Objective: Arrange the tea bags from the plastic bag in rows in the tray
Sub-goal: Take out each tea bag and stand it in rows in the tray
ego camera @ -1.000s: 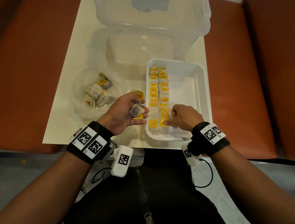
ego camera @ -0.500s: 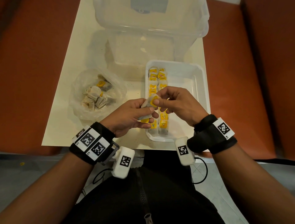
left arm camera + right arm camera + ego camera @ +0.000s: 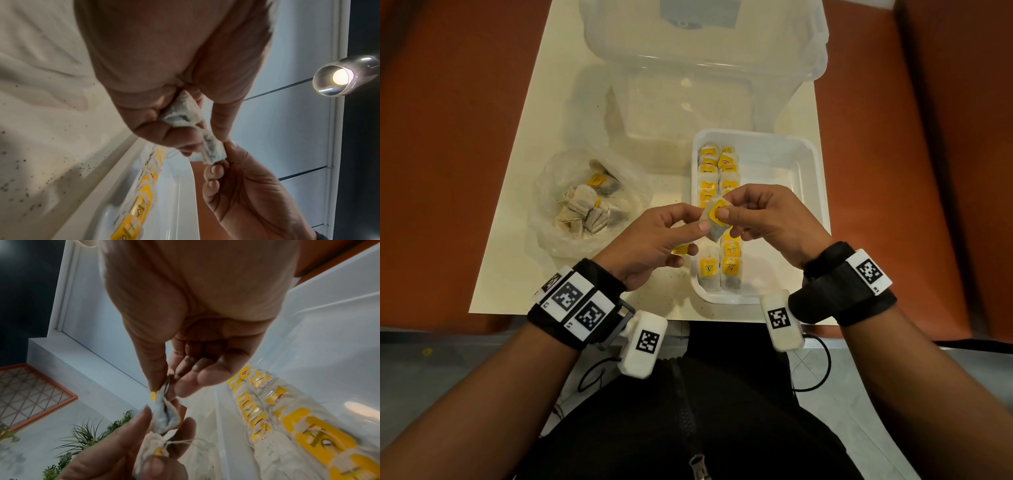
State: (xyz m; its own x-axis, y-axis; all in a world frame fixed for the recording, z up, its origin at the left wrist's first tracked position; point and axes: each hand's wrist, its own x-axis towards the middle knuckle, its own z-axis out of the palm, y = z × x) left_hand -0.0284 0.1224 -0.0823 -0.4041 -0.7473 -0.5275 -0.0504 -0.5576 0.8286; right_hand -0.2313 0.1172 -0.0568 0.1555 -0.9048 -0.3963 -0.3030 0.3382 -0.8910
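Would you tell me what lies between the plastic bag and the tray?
Head view: bare tabletop, overhung nearer the person by the left hand holding tea bags.

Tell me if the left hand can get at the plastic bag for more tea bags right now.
Probably not yet. The plastic bag lies open beside the left hand with nothing between them, but that hand holds spare tea bags and shares one tea bag with the right hand.
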